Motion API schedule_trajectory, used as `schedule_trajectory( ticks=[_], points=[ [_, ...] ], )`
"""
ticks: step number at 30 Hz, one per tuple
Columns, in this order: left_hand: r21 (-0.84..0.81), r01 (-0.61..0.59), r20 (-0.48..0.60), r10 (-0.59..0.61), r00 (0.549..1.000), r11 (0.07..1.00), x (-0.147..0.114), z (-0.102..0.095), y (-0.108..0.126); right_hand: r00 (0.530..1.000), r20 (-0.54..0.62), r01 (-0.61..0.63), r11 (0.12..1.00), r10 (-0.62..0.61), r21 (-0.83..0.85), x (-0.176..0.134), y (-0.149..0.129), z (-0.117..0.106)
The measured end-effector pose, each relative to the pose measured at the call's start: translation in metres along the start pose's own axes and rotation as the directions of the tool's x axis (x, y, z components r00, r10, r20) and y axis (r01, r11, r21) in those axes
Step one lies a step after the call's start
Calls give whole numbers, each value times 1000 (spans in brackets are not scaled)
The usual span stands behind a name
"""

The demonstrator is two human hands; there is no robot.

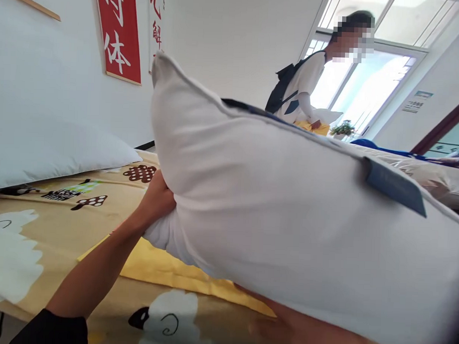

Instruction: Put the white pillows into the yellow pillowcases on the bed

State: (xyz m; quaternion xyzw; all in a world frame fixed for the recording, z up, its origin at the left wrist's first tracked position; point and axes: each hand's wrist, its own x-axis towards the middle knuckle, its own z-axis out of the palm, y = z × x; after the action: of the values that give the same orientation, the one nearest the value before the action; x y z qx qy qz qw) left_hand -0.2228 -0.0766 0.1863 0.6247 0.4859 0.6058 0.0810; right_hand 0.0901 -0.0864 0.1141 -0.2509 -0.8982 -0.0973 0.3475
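While the left hand (157,199) is closed on the near left edge of a large white pillow (288,219), bunching the fabric there, the right hand (284,332) shows only as a blurred forearm and palm beneath the pillow's lower edge; whether its fingers are clamped on the fabric or merely supporting it cannot be told. The hands are well apart, one at each end of the lower side. The pillow is held off the bed (42,235), tilted, its long axis running from up and left of the left hand to down and right, past the right hand. A blue tag (396,190) hangs from its upper seam. Just below the left hand lies a yellow cloth (173,275) on the cartoon-print sheet. A second white pillow (57,151) rests beyond and left of the left hand, against the wall. Another person (303,89) stands well beyond the pillow, near the window.
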Motion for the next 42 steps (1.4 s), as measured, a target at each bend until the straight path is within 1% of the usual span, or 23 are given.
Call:
schedule_trajectory(
  ticks=[1,2,3,4,6,7,8,9,11,14,17,18,19,21,22,23,25,27,30,33,36,39,42],
  points=[
    [9,-5,-10,5,1000,1000,5,0,1,995,79,61,996,-67,71,7,-4,-18],
    [27,-5,-23,5,1000,1000,10,1,0,993,85,62,984,-77,165,16,-6,-36],
    [52,-6,-39,8,999,999,15,2,-1,1000,-7,26,965,-25,260,26,-8,-53],
    [81,-14,-57,18,998,997,20,4,-2,980,-185,-9,947,73,322,40,-8,-68],
    [136,-43,-88,56,995,990,29,12,-3,820,-543,-23,958,182,287,76,-5,-88],
    [160,-60,-91,75,993,985,33,17,-2,770,-620,-31,980,150,199,98,-2,-93],
    [180,-72,-93,89,992,981,36,22,1,797,-601,-36,998,65,59,121,2,-94],
    [198,-77,-93,97,991,977,39,26,4,878,-477,-58,998,33,-39,145,7,-91],
    [222,-68,-82,88,993,973,42,29,9,954,-291,-97,993,72,-72,185,18,-79],
    [148,-27,-11,29,1000,989,35,16,1,986,-120,-118,993,116,-5,214,31,-56],
    [-169,170,106,-154,982,971,2,-13,-37,988,-90,-126,991,129,35,210,35,-43],
    [-287,294,144,-262,954,912,-15,-24,-55,985,-98,-139,989,143,40,206,35,-43],
    [-371,430,175,-393,903,823,-33,-33,-73,982,-106,-154,987,158,46,203,36,-45],
    [-407,646,290,-579,762,646,-66,-47,-104,977,-106,-178,982,185,70,201,37,-52],
    [-408,686,322,-608,726,603,-79,-51,-114,977,-94,-184,979,191,84,202,38,-56],
    [-417,682,334,-596,730,601,-88,-53,-120,979,-76,-183,978,191,98,204,40,-60],
    [-480,567,284,-493,823,669,-95,-48,-119,986,-34,-157,980,162,119,208,41,-66],
    [-517,403,178,-366,914,755,-90,-34,-105,994,0,-105,987,106,121,210,41,-67],
    [-402,215,-14,-241,970,890,-82,-7,-73,1000,24,-7,998,6,55,203,31,-61],
    [-245,113,-230,-171,958,963,-81,14,-48,997,-67,32,991,-41,-134,189,11,-46],
    [-158,49,-387,-108,916,986,-78,22,-35,958,-279,-28,955,-59,-297,174,-7,-25],
    [-54,-50,-369,26,929,997,-71,25,-26,895,-437,-83,934,-84,-348,160,-17,-7],
    [-2,-138,-324,130,937,990,-66,30,-16,895,-439,-76,939,-84,-335,146,-22,5]
  ],
)
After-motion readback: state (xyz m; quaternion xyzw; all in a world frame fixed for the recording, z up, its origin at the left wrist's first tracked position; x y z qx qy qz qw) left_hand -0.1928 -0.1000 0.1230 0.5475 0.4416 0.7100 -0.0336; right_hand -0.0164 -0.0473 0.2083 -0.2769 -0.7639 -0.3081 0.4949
